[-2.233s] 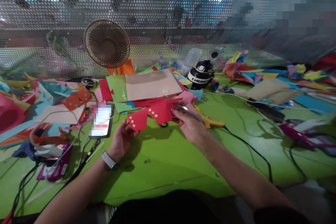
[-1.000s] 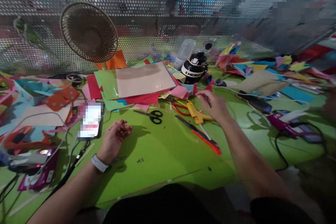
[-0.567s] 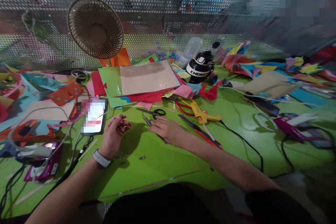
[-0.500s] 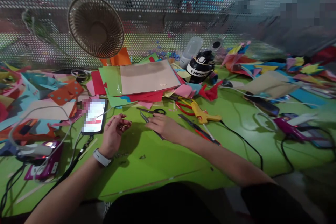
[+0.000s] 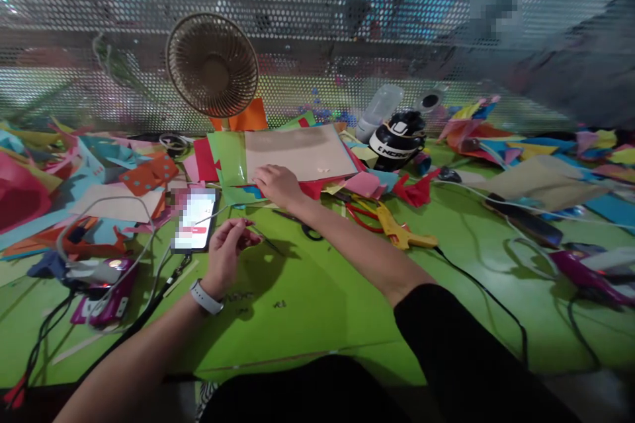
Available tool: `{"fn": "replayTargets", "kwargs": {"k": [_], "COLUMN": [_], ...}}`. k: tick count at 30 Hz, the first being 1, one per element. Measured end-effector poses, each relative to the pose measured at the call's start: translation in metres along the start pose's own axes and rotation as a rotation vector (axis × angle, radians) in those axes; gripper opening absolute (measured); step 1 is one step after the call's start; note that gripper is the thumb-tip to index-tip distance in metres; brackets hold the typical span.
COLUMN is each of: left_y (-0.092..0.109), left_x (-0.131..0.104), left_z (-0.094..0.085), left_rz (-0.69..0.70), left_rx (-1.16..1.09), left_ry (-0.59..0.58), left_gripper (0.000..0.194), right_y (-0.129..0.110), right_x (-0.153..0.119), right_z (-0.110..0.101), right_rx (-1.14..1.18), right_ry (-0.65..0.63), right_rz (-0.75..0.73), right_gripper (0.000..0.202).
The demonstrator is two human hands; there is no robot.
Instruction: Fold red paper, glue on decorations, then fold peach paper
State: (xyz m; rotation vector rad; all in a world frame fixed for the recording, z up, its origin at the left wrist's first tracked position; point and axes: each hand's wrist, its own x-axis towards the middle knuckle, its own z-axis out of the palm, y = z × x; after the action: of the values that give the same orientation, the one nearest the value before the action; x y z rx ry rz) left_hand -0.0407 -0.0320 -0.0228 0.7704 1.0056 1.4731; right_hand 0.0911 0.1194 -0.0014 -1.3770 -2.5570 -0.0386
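Observation:
My left hand (image 5: 229, 248), wearing a white wristband (image 5: 206, 297), is raised over the green table with its fingers pinched. From its fingertips a thin, dark, stick-like tool (image 5: 270, 242) points down to the right; its exact kind is unclear. My right hand (image 5: 278, 186) lies palm down on the near left part of the beige sheet (image 5: 302, 149), its fingers extended and touching the paper. Under the right wrist, black-handled scissors (image 5: 312, 232) lie partly covered. Several small dark bits (image 5: 280, 305) are scattered on the table near me.
A phone (image 5: 197, 219) lies beside my left hand. A yellow glue gun (image 5: 401, 228) with a black cord is at right. Behind stand a round fan (image 5: 213, 66) and a black bottle (image 5: 397, 142). Cut coloured paper (image 5: 149, 174) and cables crowd both sides.
My right hand has moved up and left from the table, leaving the thin tool, onto the beige sheet. The tool now shows at my left fingertips. The view has shifted slightly.

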Motion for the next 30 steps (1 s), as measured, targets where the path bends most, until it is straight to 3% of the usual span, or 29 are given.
{"fn": "replayTargets", "kwargs": {"k": [3,6,11,21,30], "left_y": [-0.002,-0.004,-0.007,-0.006,-0.007], "left_x": [-0.001,-0.001,-0.002,-0.002,-0.002], "left_z": [-0.002,-0.004,-0.004,-0.002,-0.001], "left_rz": [-0.008,-0.022,-0.037,-0.073,-0.099], "left_rx": [0.008,0.003,-0.011,-0.008,-0.003], "left_ry": [-0.024,-0.034,-0.030,-0.048,-0.052], "left_gripper": [0.025,0.026,0.027,0.030,0.031], "right_y": [-0.017,-0.026,-0.022,-0.023,-0.015], "right_x": [0.020,0.024,0.019,0.019,0.017], "right_z": [0.008,0.016,0.021,0.020,0.025], "right_rx": [-0.047,-0.077,-0.111,-0.122,-0.111], "right_ry": [0.003,-0.027,-0.073,-0.026,-0.097], "right_rz": [0.101,0.128,0.100,0.113,0.113], "right_gripper": [0.050,0.052,0.035,0.041,0.036]}}
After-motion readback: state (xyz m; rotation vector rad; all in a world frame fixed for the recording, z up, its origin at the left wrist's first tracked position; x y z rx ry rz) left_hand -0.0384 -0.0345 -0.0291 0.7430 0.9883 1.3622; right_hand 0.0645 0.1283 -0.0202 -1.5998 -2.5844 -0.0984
